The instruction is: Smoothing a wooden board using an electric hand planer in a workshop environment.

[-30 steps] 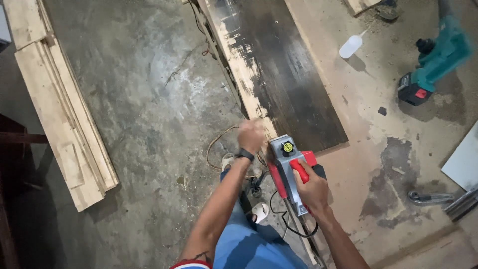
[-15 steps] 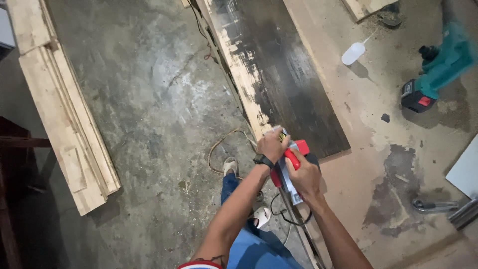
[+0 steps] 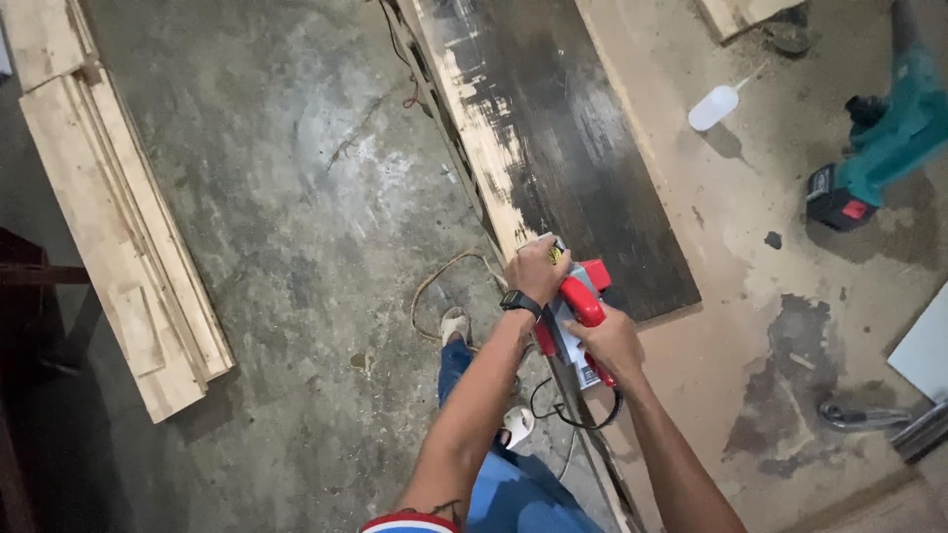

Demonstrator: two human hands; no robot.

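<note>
Both hands grip a red and grey electric planer [image 3: 578, 316] sitting on the near end of a dark plank [image 3: 573, 148], at the desk's left edge. The left hand [image 3: 538, 268] has its fingers closed over the front knob, and the right hand [image 3: 612, 341] wraps the red rear handle. A teal power tool [image 3: 879, 148] lies well apart toward the right edge.

Ahead of my hands the dark board [image 3: 583, 168] runs bare, open room along its top. To my left, bare concrete floor [image 3: 296, 197] lies open as far as the stacked planks [image 3: 118, 227]. Rightward, a white bottle [image 3: 713, 107] and teal power tool [image 3: 879, 148] stand in the way.
</note>
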